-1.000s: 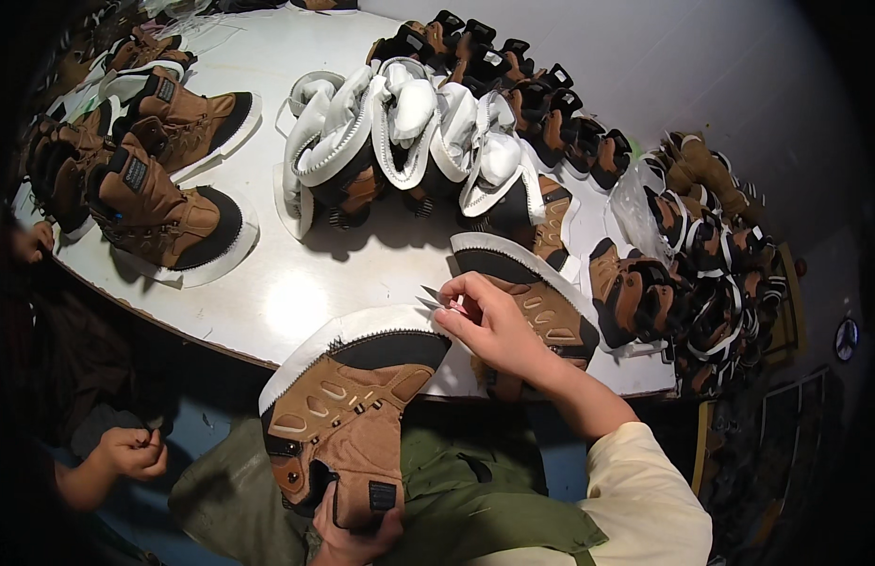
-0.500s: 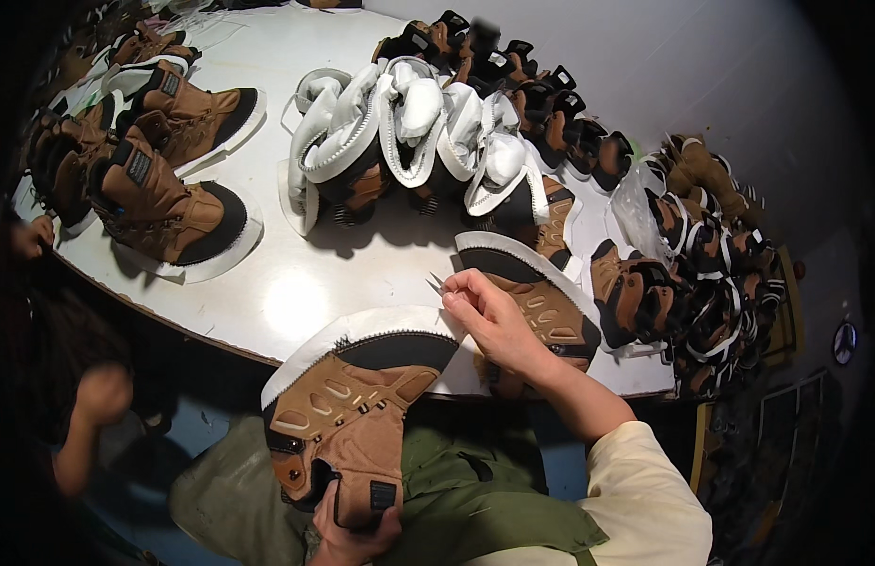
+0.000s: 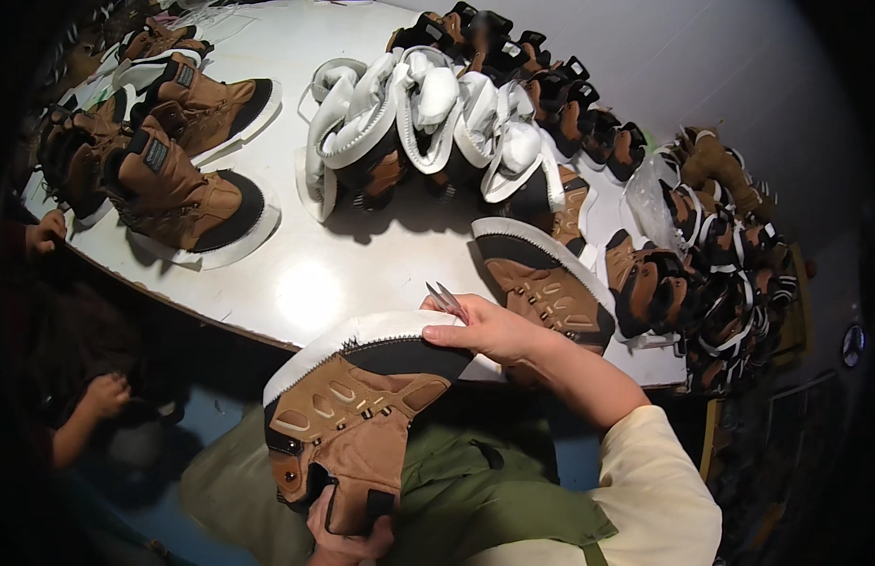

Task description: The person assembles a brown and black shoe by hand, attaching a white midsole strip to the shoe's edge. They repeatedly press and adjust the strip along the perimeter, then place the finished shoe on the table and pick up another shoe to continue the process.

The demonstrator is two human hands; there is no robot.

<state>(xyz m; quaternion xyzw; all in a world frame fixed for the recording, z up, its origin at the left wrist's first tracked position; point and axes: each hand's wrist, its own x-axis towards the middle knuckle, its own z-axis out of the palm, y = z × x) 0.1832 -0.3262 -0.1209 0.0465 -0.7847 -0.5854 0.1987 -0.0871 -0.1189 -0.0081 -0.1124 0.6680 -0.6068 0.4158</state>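
A brown and black boot upper [image 3: 367, 439] with a white stitched rim lies sideways over my lap, its toe toward the table. My left hand [image 3: 348, 540] grips it at the ankle opening, fingers closed around the tongue. At the toe, my right hand [image 3: 499, 330] presses its thumb on the black toe piece near the white rim. That same hand holds small thread snips [image 3: 444, 298], their two pointed blades sticking out past the fingers. Short dark loose threads [image 3: 349, 345] show along the rim stitching. Another boot upper [image 3: 546, 283] rests on the table just beyond my right hand.
The white table [image 3: 390, 264] carries boots with white linings [image 3: 437, 113] in the middle and brown boots [image 3: 188, 203] at left. More uppers are heaped at right [image 3: 730, 255], by a clear plastic bag [image 3: 650, 203]. Another person's hand [image 3: 107, 394] is at the left.
My right hand has come down from above the table onto the boot's toe, with the snips' blades now showing more. The boot stays in my left hand. The view has shifted slightly.
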